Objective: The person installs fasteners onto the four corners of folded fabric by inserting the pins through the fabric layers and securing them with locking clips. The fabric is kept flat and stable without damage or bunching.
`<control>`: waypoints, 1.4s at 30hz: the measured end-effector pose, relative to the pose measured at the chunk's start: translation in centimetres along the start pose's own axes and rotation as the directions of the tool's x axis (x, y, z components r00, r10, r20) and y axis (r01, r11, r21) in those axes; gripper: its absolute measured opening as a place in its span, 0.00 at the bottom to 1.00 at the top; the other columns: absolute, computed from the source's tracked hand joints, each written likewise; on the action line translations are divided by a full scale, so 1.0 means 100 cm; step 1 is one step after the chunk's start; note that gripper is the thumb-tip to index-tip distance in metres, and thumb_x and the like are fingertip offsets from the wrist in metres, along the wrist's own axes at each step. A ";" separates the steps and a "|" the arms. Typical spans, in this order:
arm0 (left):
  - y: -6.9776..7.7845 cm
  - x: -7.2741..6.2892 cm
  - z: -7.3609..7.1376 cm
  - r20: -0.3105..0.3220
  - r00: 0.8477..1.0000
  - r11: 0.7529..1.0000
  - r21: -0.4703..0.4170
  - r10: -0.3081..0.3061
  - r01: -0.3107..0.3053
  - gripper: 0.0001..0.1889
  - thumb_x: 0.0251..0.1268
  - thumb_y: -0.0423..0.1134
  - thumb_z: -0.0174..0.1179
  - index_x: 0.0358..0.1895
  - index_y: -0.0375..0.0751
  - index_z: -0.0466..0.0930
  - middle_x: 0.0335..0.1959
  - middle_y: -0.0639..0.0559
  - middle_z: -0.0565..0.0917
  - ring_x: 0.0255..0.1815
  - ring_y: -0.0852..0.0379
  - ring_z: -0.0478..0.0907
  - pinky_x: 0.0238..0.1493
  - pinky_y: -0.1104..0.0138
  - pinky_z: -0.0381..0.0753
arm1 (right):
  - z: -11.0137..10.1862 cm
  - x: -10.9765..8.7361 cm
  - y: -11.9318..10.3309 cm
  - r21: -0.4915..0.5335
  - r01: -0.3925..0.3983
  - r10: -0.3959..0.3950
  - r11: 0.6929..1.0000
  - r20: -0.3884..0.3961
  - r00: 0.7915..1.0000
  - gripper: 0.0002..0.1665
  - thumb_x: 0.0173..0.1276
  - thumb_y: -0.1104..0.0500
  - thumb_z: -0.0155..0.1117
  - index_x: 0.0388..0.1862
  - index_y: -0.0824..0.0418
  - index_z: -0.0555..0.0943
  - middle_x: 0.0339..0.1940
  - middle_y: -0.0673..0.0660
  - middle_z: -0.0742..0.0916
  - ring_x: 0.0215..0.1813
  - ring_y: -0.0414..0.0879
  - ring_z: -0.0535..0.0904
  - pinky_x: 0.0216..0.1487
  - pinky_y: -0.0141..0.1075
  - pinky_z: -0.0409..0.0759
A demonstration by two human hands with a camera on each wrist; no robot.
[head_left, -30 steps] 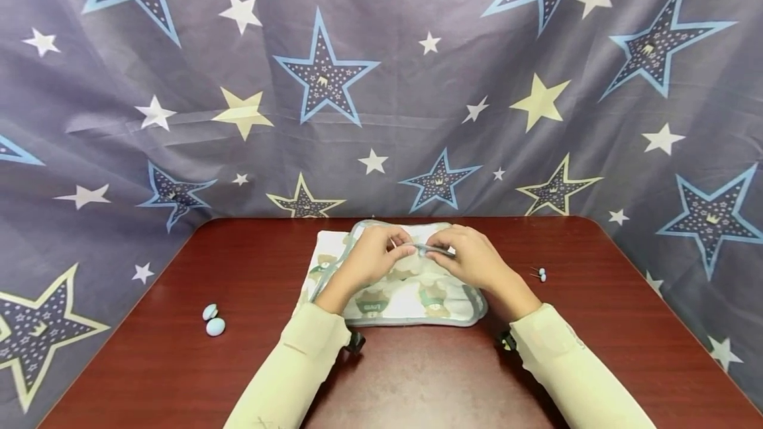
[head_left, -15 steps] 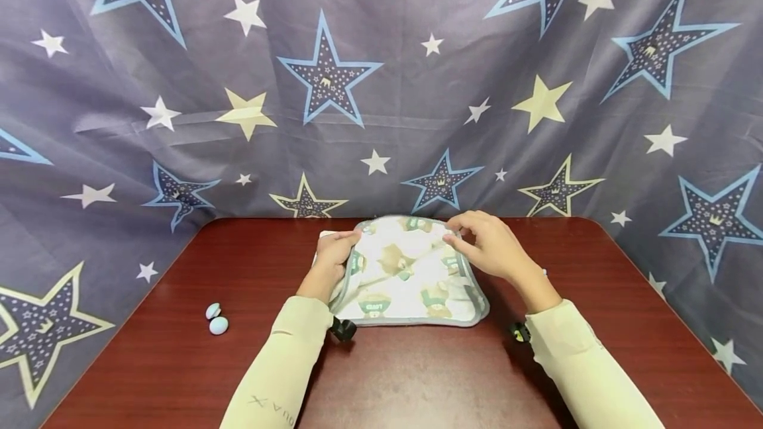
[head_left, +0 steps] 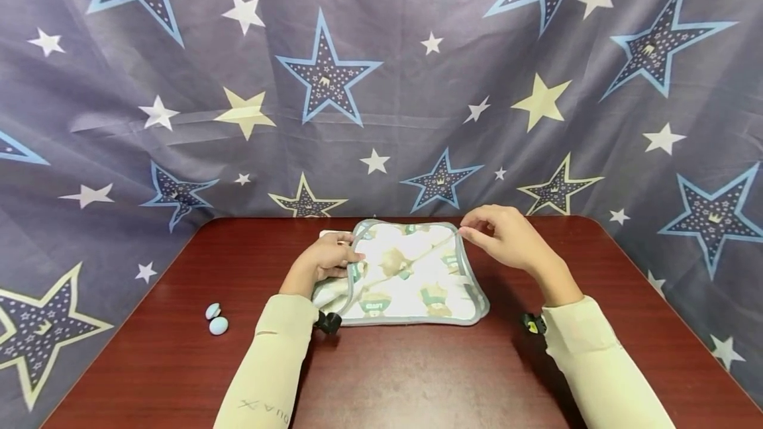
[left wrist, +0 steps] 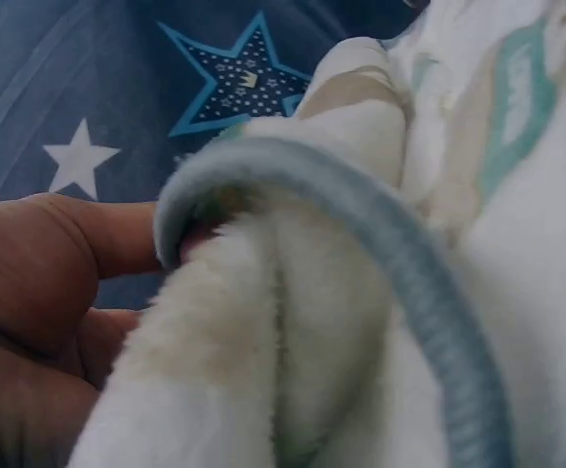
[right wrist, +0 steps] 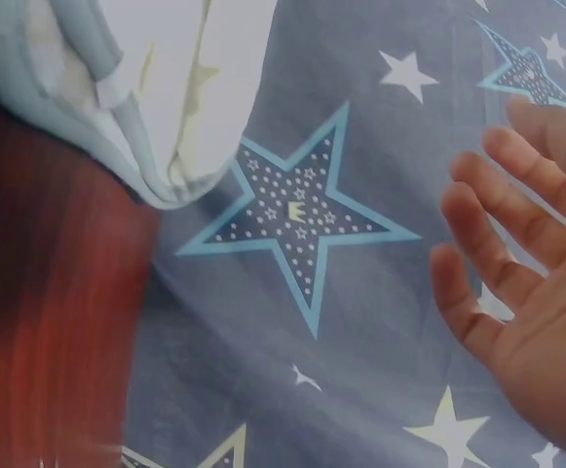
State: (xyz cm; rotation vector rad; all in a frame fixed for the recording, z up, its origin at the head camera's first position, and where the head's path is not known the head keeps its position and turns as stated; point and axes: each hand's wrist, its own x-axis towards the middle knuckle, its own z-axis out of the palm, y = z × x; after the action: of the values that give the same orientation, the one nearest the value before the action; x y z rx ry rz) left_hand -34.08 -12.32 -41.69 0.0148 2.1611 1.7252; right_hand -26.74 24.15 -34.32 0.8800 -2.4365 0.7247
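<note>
A small folded blanket (head_left: 411, 270), white with teddy bears and a grey-blue trim, lies on the table. Its fleecy inside (left wrist: 214, 341) shows at the left side, under a curved strip of trim (left wrist: 399, 253). At that left edge my left hand (head_left: 324, 258) holds the layers; in the left wrist view one finger reaches behind the trim, its tip partly hidden. My right hand (head_left: 501, 236) hovers at the far right corner of the blanket, fingers loosely bent. In the right wrist view it appears apart from the cloth, with nothing in its fingers.
Two pale blue egg-shaped pieces (head_left: 217, 320) lie on the reddish-brown table (head_left: 417, 376), left of the blanket. A grey curtain (head_left: 405, 85) printed with stars hangs behind the table and along its sides.
Both hands were pinching at the blanket's middle; they parted. The left went to the left edge, then lower, and the right moved out past the right corner. The blanket's top now lies spread flat.
</note>
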 end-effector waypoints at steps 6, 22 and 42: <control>-0.003 0.002 -0.002 -0.042 0.999 0.994 0.110 0.018 -0.014 0.26 0.65 0.27 0.67 0.65 0.34 0.69 0.41 0.45 0.77 0.30 0.56 0.77 0.30 0.65 0.81 | -0.008 -0.006 0.003 0.004 -0.031 0.031 1.000 0.027 0.999 0.02 0.69 0.58 0.71 0.40 0.54 0.87 0.31 0.43 0.86 0.34 0.39 0.80 0.38 0.44 0.80; 0.034 -0.025 0.022 -0.194 0.897 0.607 0.788 0.398 -0.099 0.22 0.60 0.42 0.74 0.57 0.41 0.82 0.45 0.44 0.84 0.44 0.44 0.83 0.44 0.50 0.82 | -0.024 -0.033 0.035 -0.207 -0.032 0.077 0.978 0.213 0.974 0.03 0.71 0.54 0.69 0.38 0.51 0.86 0.29 0.36 0.84 0.31 0.34 0.77 0.38 0.40 0.77; 0.036 -0.041 0.093 0.504 0.793 0.291 0.746 0.343 -0.599 0.17 0.61 0.43 0.75 0.51 0.46 0.85 0.44 0.51 0.85 0.45 0.57 0.79 0.50 0.64 0.78 | -0.026 -0.070 0.078 -0.353 0.009 0.097 0.936 0.280 0.955 0.05 0.64 0.60 0.73 0.36 0.51 0.85 0.33 0.42 0.84 0.35 0.41 0.78 0.36 0.43 0.77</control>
State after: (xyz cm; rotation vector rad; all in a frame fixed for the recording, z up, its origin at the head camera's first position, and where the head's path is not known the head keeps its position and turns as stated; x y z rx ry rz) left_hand -28.34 -3.70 -38.78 1.2255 2.7283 0.4391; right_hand -26.52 34.00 -38.76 0.8361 -2.7352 0.1621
